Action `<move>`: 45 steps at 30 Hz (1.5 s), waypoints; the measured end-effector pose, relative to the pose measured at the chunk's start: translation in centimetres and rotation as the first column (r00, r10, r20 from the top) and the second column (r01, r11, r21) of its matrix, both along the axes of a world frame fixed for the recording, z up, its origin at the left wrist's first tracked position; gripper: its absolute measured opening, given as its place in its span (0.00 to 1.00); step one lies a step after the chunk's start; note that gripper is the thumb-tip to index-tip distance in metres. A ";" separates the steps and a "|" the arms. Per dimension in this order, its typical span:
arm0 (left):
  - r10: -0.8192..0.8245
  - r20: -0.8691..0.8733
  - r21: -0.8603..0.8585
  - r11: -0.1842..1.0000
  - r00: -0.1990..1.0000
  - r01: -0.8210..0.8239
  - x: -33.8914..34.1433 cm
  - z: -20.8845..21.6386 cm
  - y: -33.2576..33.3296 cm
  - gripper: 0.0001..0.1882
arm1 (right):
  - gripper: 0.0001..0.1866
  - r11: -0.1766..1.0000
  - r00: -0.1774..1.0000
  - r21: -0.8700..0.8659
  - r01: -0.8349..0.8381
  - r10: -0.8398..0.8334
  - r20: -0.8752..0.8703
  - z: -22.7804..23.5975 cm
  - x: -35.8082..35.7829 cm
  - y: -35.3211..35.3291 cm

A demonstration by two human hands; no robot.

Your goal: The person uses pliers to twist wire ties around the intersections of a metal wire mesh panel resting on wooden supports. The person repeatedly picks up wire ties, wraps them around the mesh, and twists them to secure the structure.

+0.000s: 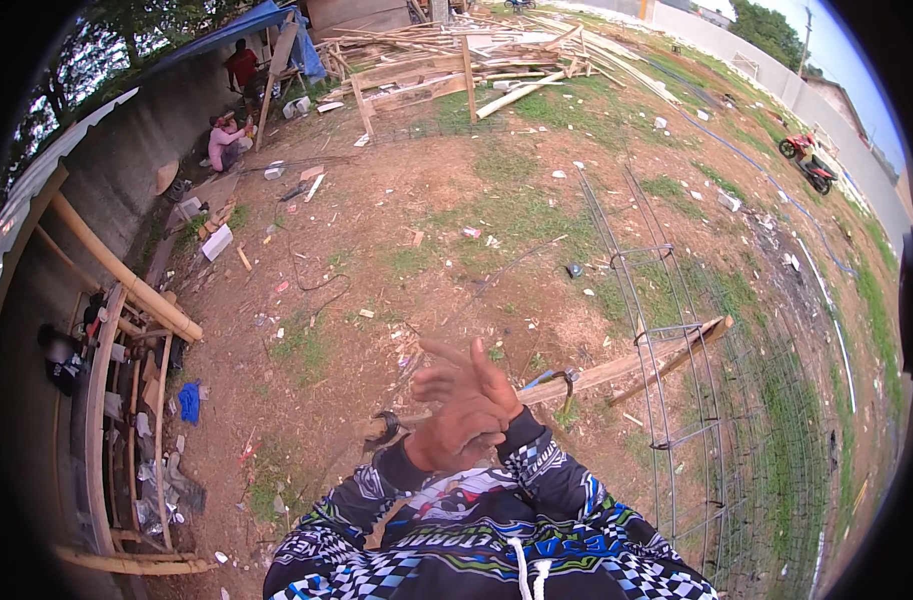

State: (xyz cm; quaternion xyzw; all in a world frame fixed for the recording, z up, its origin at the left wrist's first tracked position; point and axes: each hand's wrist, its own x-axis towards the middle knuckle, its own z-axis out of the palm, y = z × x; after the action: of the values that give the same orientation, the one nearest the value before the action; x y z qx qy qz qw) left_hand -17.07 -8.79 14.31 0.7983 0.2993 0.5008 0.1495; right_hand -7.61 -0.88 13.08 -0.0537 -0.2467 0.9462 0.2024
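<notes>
Brown earth patched with green grass (426, 215) floors the open yard, between a grey concrete wall (116, 195) at left and a pale boundary wall (771, 88) far right. Near centre, the bare hands (461, 415) are together, overlapping; whether they grip anything, I cannot tell. A long, pale-brown wooden plank (598, 377) lies just beside them, right, beneath a grey steel-bar cage (668, 331).

Left hand (451, 438) and right hand (488, 385) overlapping; plank (626, 372) just beyond. Rebar cage (671, 329) to right. Lumber heap (416, 95) far ahead; red motorbike (808, 163) far right.
</notes>
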 end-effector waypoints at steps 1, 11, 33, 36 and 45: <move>-0.012 0.001 -0.031 0.999 1.000 0.012 0.6 -1.0 -0.5 0.09 | 0.36 0.996 0.983 0.034 0.088 -0.092 0.159 0.1 0.4 0.4; -0.211 -0.095 -0.249 0.951 0.973 0.183 4.3 -7.2 -2.5 0.10 | 0.16 0.605 0.651 0.698 0.382 -0.713 0.262 1.6 0.1 5.2; 0.657 0.690 -0.613 0.754 0.304 -0.237 -5.9 0.6 0.9 0.24 | 0.14 0.343 0.821 0.938 -0.056 -0.519 0.239 -2.5 2.4 -0.6; 0.666 0.667 -0.639 0.742 0.333 -0.205 -5.4 0.2 1.0 0.23 | 0.14 0.401 0.799 0.913 -0.067 -0.526 0.290 -2.5 2.6 -0.8; 0.661 0.546 -0.688 0.705 0.515 -0.175 -5.0 -1.1 0.9 0.23 | 0.11 0.368 0.769 0.915 -0.163 -0.534 0.352 -1.6 3.1 -1.2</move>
State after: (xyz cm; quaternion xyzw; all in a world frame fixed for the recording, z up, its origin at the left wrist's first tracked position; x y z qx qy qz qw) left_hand -22.02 -7.90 13.19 0.3252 0.5302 0.6998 0.3514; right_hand -4.55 -2.09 11.50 -0.2604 -0.7655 0.5454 0.2208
